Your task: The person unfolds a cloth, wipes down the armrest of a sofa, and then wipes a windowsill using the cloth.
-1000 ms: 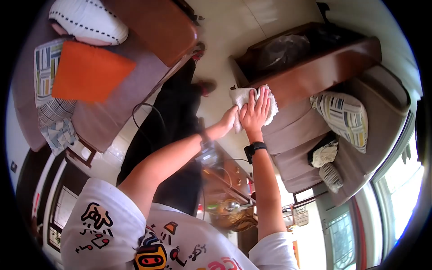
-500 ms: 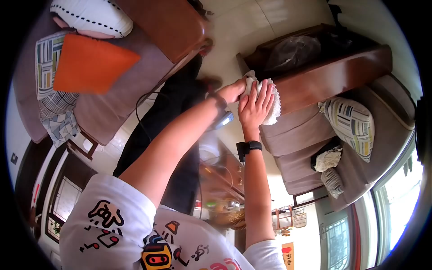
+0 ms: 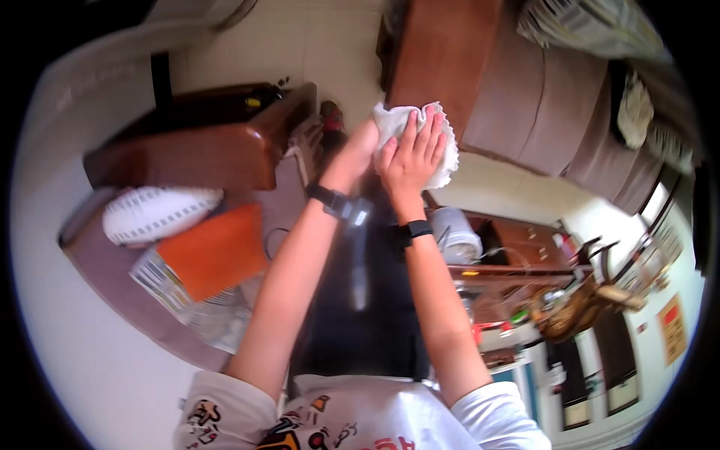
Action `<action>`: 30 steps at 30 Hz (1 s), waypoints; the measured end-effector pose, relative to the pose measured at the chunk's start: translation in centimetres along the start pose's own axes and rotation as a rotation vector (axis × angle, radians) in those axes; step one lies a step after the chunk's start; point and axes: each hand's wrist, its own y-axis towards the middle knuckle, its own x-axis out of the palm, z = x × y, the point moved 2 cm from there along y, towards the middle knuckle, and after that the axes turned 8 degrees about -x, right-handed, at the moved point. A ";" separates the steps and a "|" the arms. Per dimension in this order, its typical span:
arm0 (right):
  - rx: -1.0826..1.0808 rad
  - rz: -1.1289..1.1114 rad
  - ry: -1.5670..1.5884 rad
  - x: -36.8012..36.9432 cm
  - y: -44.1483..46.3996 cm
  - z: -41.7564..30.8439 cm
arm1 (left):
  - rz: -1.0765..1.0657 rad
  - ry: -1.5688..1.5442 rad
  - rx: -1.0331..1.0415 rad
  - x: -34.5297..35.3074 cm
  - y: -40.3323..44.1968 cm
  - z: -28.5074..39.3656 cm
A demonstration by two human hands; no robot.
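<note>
Beside the wooden sofa armrest (image 3: 444,56), your right hand (image 3: 411,159) lies flat and open on the pale scalloped cloth (image 3: 447,163); your left hand (image 3: 363,147) meets its edge, grip hidden. Expect it light, soft, floppy; grasp a bunched edge.

Your cloth (image 3: 445,163): off-white
Your shirt (image 3: 375,412): white, printed with multicoloured cartoons
Your wristbands (image 3: 418,229): black
Flat cushion (image 3: 214,251): orange
Oval cushion (image 3: 161,216): white, dark dashes
Sofa (image 3: 555,109): grey-brown
</note>
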 end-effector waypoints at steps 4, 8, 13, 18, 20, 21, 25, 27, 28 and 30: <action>0.195 0.057 0.095 -0.5 -0.8 1.0 | 0.038 0.066 0.100 -2.3 2.6 -0.8; 0.287 0.053 0.149 -0.9 -1.9 0.7 | -0.079 -0.021 0.049 -1.1 1.7 -1.0; 0.269 0.063 0.207 -0.7 -4.4 -0.1 | -0.046 0.017 0.049 -2.5 0.9 -3.6; 0.431 0.189 0.263 -0.9 -7.3 0.3 | 0.086 0.428 0.182 -5.2 -0.3 -4.6; 0.523 0.275 0.262 -0.9 -8.5 0.4 | 0.000 0.479 0.241 -4.5 -1.1 -4.4; 0.518 0.289 0.254 -0.7 -8.8 0.3 | -0.104 0.418 0.239 -4.3 -1.2 -4.0; 0.549 0.284 0.314 0.8 -9.4 0.2 | 0.014 0.720 0.201 -2.1 -3.6 -3.3; 0.657 0.277 0.388 2.1 -9.9 -0.8 | 0.046 0.876 0.225 -1.8 -3.5 -3.8; 0.704 0.275 0.425 2.4 -9.9 -1.0 | 0.029 0.928 0.244 -3.2 -2.4 -4.2; 0.733 0.277 0.495 1.9 -9.2 -1.1 | -0.041 1.047 0.311 -4.7 -0.8 -4.7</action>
